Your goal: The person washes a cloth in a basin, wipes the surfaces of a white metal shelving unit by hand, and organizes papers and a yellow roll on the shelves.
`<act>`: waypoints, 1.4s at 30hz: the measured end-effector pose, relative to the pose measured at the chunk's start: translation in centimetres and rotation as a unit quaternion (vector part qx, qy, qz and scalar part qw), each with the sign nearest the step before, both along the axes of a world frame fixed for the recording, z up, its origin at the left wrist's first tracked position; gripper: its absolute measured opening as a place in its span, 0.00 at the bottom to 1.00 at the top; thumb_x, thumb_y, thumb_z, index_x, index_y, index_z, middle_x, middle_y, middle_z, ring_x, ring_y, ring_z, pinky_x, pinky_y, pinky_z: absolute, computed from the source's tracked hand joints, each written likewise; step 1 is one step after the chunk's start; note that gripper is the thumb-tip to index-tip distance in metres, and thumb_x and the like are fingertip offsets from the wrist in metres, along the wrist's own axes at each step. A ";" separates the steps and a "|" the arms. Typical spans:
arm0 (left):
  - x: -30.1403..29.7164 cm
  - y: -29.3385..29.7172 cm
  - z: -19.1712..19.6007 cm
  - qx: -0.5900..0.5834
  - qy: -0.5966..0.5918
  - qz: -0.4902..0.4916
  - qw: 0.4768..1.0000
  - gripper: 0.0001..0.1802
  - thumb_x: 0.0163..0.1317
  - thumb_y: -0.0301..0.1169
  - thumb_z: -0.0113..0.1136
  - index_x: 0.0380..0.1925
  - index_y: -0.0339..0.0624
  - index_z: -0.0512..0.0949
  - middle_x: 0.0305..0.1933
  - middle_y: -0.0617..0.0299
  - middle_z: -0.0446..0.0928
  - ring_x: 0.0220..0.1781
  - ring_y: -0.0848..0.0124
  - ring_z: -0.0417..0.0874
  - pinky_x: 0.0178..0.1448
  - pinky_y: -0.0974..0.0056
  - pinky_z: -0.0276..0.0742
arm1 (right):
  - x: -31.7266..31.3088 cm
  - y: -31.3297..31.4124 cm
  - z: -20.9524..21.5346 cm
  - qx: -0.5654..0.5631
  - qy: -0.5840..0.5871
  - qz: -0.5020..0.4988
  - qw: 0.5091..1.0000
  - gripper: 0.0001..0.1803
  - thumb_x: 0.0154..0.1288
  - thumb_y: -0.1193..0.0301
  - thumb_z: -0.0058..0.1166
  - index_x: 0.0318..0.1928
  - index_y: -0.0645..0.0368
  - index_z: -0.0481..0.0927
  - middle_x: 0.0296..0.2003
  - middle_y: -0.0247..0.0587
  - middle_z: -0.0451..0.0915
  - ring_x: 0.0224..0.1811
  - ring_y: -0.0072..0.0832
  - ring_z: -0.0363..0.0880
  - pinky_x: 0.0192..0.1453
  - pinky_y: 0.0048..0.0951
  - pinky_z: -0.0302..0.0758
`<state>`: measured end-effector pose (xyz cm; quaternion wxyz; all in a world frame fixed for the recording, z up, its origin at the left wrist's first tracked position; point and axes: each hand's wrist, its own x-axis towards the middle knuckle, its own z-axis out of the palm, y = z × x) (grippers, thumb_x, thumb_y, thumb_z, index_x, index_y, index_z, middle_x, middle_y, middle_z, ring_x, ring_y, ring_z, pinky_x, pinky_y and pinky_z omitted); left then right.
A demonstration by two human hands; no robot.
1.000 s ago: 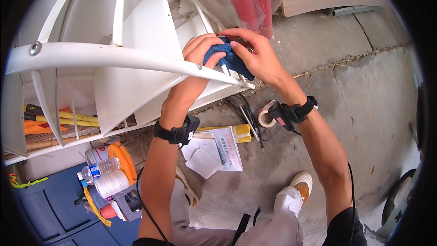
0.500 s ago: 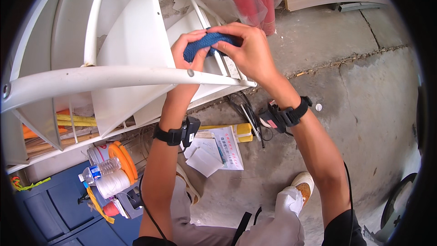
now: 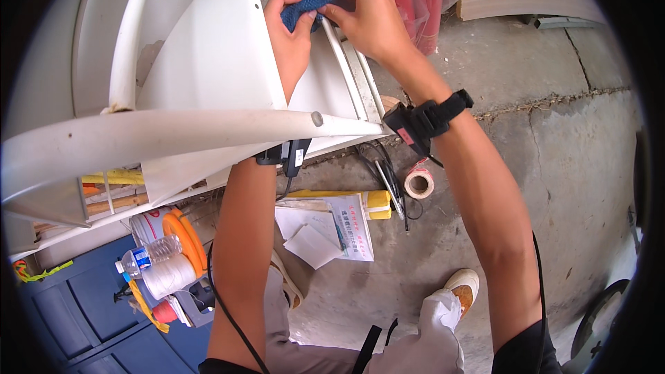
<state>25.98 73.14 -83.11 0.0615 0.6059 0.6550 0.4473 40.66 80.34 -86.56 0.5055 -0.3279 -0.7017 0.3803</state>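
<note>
Blue cloth (image 3: 306, 5) clamped between fingers of left hand (image 3: 291, 34) and right hand (image 3: 370, 17) (against white stair).

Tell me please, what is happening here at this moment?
A person stands on a white spiral staircase. Both hands, the left hand and the right hand, grip a blue cloth against a thin white baluster. On the concrete floor below lie papers and a tape roll.

Your left hand (image 3: 291, 34) and right hand (image 3: 370, 17) grip a blue knitted cloth (image 3: 308, 5) against the white curved metal staircase (image 3: 208, 76), far above the concrete floor (image 3: 554, 138).
</note>
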 end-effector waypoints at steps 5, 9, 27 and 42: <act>-0.2 0.8 0.3 -0.009 0.024 0.014 1.000 0.14 0.71 0.25 0.73 0.54 0.36 0.85 0.50 0.54 0.93 0.51 0.67 0.92 0.59 0.63 0.85 | 0.0 1.3 -0.4 -0.019 -0.048 0.061 0.997 0.17 0.72 0.72 0.72 0.60 0.59 0.92 0.48 0.51 0.94 0.51 0.39 0.96 0.58 0.38 0.87; 1.5 0.4 1.7 -0.045 0.039 0.046 0.997 0.15 0.70 0.23 0.73 0.55 0.35 0.86 0.49 0.53 0.92 0.51 0.66 0.92 0.59 0.62 0.85 | 1.0 1.8 1.2 -0.026 -0.077 0.042 0.996 0.18 0.71 0.72 0.72 0.60 0.59 0.91 0.47 0.51 0.94 0.48 0.39 0.95 0.57 0.38 0.87; 2.8 -12.2 1.8 -0.160 -0.291 -0.152 0.931 0.27 0.72 0.19 0.70 0.70 0.35 0.77 0.76 0.51 0.79 0.77 0.66 0.78 0.83 0.59 0.72 | 8.6 -8.2 3.3 -0.035 -0.062 0.169 0.983 0.17 0.66 0.76 0.65 0.54 0.63 0.80 0.40 0.58 0.88 0.45 0.57 0.88 0.52 0.50 0.82; -0.3 -22.6 3.7 -0.184 -0.224 -0.116 0.950 0.13 0.77 0.16 0.59 0.58 0.27 0.82 0.54 0.49 0.88 0.54 0.67 0.91 0.64 0.61 0.85 | 15.7 -13.6 3.1 -0.028 -0.193 0.040 0.980 0.17 0.71 0.76 0.60 0.59 0.63 0.84 0.45 0.59 0.88 0.46 0.57 0.88 0.53 0.48 0.83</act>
